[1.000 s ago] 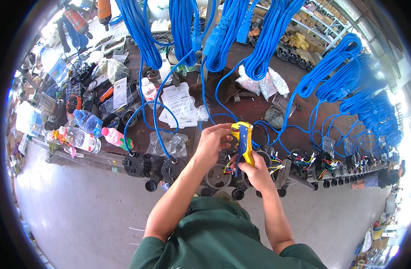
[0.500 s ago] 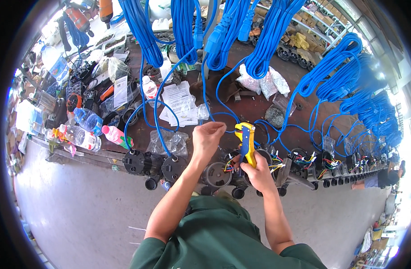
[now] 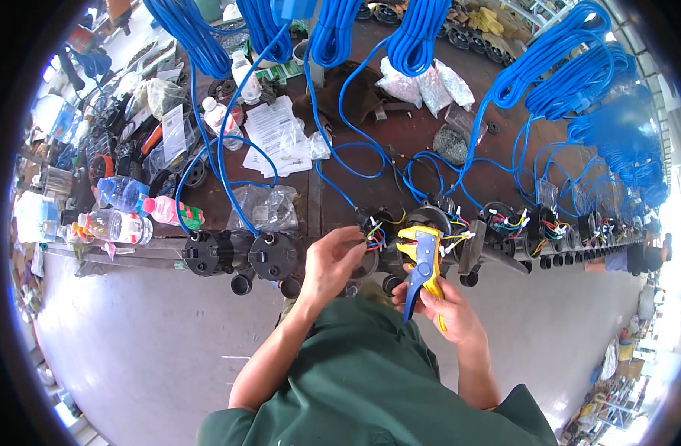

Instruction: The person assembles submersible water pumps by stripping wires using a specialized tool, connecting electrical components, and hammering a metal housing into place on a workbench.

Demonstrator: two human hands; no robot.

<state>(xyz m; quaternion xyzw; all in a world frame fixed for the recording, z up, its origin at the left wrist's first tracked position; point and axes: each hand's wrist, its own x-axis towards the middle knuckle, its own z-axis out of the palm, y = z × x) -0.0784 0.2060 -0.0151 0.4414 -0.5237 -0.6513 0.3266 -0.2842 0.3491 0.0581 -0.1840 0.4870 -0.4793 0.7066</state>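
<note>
A yellow-and-blue wire stripper (image 3: 426,269) is gripped in my right hand (image 3: 455,311), its jaws pointing away from me and its handles spread. My left hand (image 3: 328,271) has its fingers curled, with a gap between thumb and forefinger. The fingertips are just left of a bunch of coloured wires (image 3: 375,236) that rises from a round black housing and joins a blue cable. I see nothing held in that hand. Right of the stripper, more coloured wires with white ends (image 3: 456,239) stick out of another black housing. Two capped black housings (image 3: 272,258) stand to the left.
Coiled blue cables (image 3: 418,33) hang above the bench. Bottles (image 3: 117,225), papers (image 3: 272,134) and a clear plastic bag (image 3: 262,208) lie on the left. White bags (image 3: 430,85) sit toward the back. A row of black housings (image 3: 537,238) runs along the bench edge to the right.
My left hand has come down toward the wires, its pinched fingers parting. The stripper has come nearer me and its handles are spread wider. The view has tilted down.
</note>
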